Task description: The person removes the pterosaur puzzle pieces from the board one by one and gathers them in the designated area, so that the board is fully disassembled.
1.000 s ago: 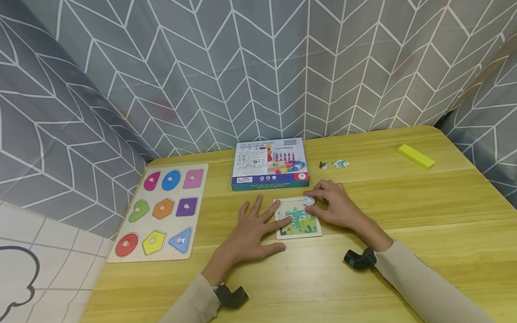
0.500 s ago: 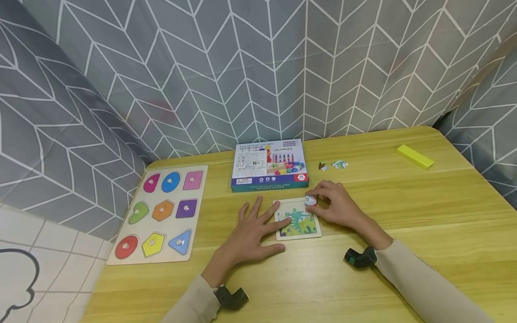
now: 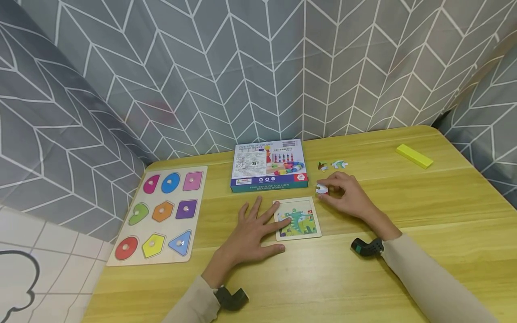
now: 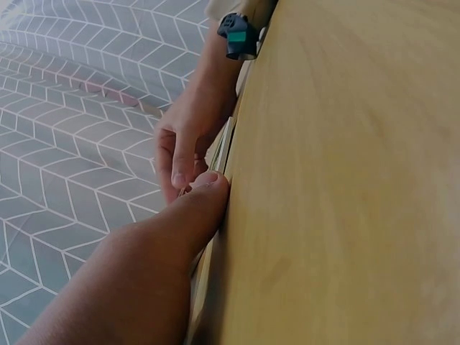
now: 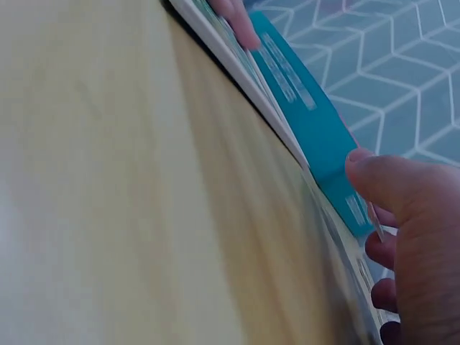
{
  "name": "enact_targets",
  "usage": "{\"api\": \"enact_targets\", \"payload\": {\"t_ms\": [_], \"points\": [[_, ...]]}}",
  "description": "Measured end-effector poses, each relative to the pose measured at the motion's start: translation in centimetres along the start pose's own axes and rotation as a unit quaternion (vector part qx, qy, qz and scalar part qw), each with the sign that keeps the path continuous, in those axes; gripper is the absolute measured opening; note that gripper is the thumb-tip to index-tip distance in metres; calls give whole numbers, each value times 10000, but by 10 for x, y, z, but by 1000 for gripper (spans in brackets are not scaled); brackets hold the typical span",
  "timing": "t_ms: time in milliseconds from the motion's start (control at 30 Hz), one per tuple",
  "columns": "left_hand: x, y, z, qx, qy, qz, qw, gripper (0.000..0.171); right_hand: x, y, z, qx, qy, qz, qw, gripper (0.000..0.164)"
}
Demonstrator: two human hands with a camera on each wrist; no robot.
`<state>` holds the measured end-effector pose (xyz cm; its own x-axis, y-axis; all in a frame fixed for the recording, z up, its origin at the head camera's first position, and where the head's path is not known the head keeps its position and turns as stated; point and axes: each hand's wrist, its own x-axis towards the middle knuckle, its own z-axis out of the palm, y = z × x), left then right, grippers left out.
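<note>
While your right hand (image 3: 348,194) pinches a small puzzle piece (image 3: 322,189) between thumb and fingertips, just beyond the upper right corner of the puzzle board (image 3: 292,204), your left hand (image 3: 252,233) lies with its fingers spread, some of them over the board's left side. Because that pinch takes so small a piece, a slackening thumb could probably drop it on the table (image 3: 323,278). If your left fingers shift, the board might slide or its fitted pieces lift; a careless knuckle could nudge the brown-green piece (image 3: 322,166) or blue-green piece (image 3: 339,164) beyond.
</note>
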<state>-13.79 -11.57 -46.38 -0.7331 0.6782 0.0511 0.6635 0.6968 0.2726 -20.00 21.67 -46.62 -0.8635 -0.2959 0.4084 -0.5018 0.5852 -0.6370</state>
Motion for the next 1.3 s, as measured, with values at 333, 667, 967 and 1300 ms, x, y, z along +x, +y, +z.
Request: {"api": "enact_targets", "payload": {"t_ms": [333,667,967,1300], "points": [[0,0,2,8,8,-14,10000,66,-1,26,-23,48,345,110,9993,33],[0,0,1,33,3,-4,10000,66,-6,47,-49,-287,1051,472,9929,32],[0,0,1,62,25,10,10000,66,-5,53,-56,-884,1041,726,9880,33],[-1,0,0,15,61,40,10000,66,-3,61,-60,-1132,862,858,9861,33]]}}
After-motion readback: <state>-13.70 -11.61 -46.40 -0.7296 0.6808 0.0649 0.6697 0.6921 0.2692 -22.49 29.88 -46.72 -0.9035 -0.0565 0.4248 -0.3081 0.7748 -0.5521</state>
